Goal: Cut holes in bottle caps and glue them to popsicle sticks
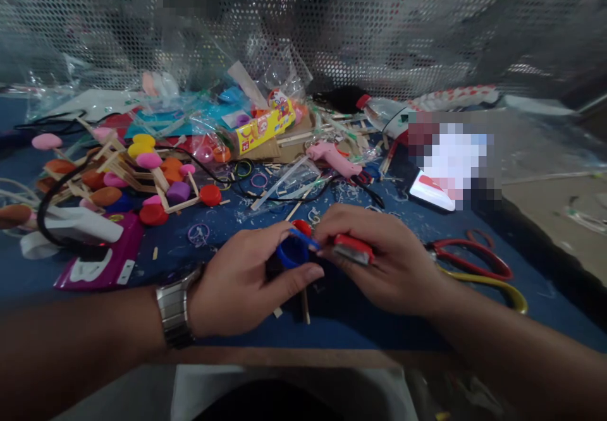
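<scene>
Near the table's front edge, my left hand point(246, 275) pinches a round blue plastic cap point(290, 253) between thumb and fingers. A blue strip along its top edge reaches over to my right fingertips. My right hand point(384, 256) is closed around a small red tool with a grey metal end point(353, 250), perhaps a cutter; its working end is hidden by the fingers. Just behind the blue cap lies a red cap point(302, 226). Below it, a thin wooden stick point(305, 307) rests on the blue tabletop.
At left stands a wooden-stick structure point(161, 187) with colourful caps, behind a purple power strip point(111, 256). A pink glue gun point(334, 158) and yellow packet point(265, 131) lie farther back. At right are a lit phone point(448, 174) and red- and yellow-handled tools point(474, 260). Scraps litter the table.
</scene>
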`<action>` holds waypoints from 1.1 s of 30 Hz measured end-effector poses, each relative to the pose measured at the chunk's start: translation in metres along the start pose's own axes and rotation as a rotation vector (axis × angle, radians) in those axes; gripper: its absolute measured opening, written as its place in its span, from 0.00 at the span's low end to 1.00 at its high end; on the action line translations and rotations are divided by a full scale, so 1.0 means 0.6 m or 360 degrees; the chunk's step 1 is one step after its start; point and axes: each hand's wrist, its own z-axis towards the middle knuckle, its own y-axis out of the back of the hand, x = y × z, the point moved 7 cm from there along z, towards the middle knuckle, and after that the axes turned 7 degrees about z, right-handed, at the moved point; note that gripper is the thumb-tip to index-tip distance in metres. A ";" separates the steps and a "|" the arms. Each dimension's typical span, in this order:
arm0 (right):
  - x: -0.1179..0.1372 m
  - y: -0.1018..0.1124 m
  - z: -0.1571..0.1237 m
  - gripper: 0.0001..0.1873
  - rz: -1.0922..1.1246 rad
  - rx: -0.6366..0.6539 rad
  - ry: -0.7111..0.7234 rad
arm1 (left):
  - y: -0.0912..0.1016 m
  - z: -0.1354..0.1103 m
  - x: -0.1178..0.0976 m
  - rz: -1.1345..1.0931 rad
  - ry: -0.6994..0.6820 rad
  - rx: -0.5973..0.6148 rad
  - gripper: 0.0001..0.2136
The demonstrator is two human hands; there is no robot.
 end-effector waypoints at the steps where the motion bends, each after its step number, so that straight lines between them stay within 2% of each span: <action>1: -0.002 0.001 0.000 0.05 0.0022 -0.0019 -0.0033 | 0.000 -0.001 -0.002 0.0023 -0.0018 -0.0018 0.12; 8: -0.014 -0.003 -0.001 0.09 0.0328 -0.0144 -0.0302 | -0.003 -0.004 -0.009 0.0102 0.0019 0.0117 0.13; 20: -0.033 -0.007 -0.007 0.16 0.0719 -0.0350 -0.0618 | 0.004 -0.001 -0.018 -0.0131 -0.0045 0.0077 0.06; 23: -0.056 0.018 -0.010 0.15 0.1067 -0.0598 -0.0662 | -0.001 -0.012 -0.013 -0.0090 -0.0022 0.0080 0.04; 25: -0.076 0.049 -0.017 0.16 0.1148 -0.0919 -0.0620 | -0.006 -0.018 -0.012 -0.0090 -0.0019 0.0099 0.04; 26: -0.082 0.063 -0.020 0.16 0.1075 -0.1026 -0.0583 | -0.006 -0.020 -0.012 -0.0098 -0.0036 0.0090 0.04; 27: -0.085 0.069 -0.020 0.16 0.0978 -0.1029 -0.0576 | -0.006 -0.020 -0.012 -0.0111 -0.0041 0.0085 0.05; 30: -0.079 0.062 -0.018 0.12 0.0554 -0.0831 -0.0634 | -0.002 -0.016 -0.007 -0.0116 0.0003 0.0029 0.05; 33: -0.040 0.049 -0.009 0.07 0.0054 -0.0616 -0.0383 | 0.006 -0.008 -0.001 -0.0101 0.0053 -0.0062 0.08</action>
